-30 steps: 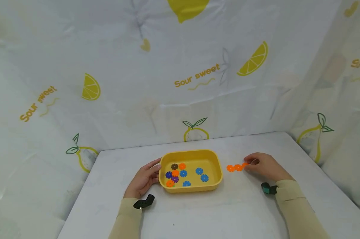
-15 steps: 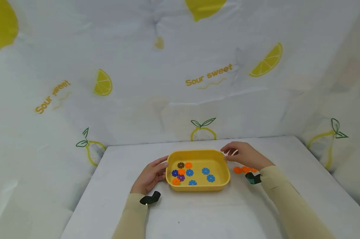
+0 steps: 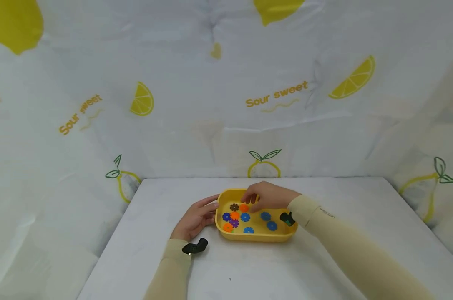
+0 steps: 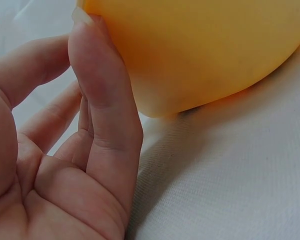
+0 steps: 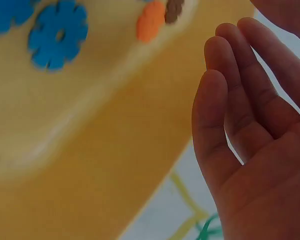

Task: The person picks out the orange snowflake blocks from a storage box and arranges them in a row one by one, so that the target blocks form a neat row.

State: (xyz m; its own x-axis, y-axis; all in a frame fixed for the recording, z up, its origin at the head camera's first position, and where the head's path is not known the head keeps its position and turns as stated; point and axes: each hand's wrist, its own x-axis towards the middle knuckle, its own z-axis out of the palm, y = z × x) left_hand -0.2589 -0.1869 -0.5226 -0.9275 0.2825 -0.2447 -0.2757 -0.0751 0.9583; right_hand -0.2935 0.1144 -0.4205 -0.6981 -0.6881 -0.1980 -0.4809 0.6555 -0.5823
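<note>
A shallow yellow tray (image 3: 258, 237) holds several flat, notched, flower-shaped plastic discs. Among them are blue discs (image 3: 265, 216), orange discs (image 3: 228, 227), a brown disc (image 3: 234, 207) and a purple disc (image 3: 234, 223). My left hand (image 3: 196, 217) grips the tray's left rim, its thumb by the edge and its fingers outside the wall; the left wrist view shows this contact close up. Above the tray, my right hand (image 3: 268, 196) hovers with relaxed, slightly bent fingers near an orange disc (image 3: 244, 208). Nothing is visible between those fingers in the right wrist view (image 5: 250, 100).
The tray rests on a white-covered table (image 3: 226, 271). Behind it hangs a white curtain (image 3: 189, 137) with a lemon print. My right sleeve (image 3: 335, 225) crosses the table's right side and hides the spot beside the tray.
My right hand has left the orange row of joined discs on the table and moved left over the tray. My left hand stays at the rim. The head view has turned slightly right-to-left.
</note>
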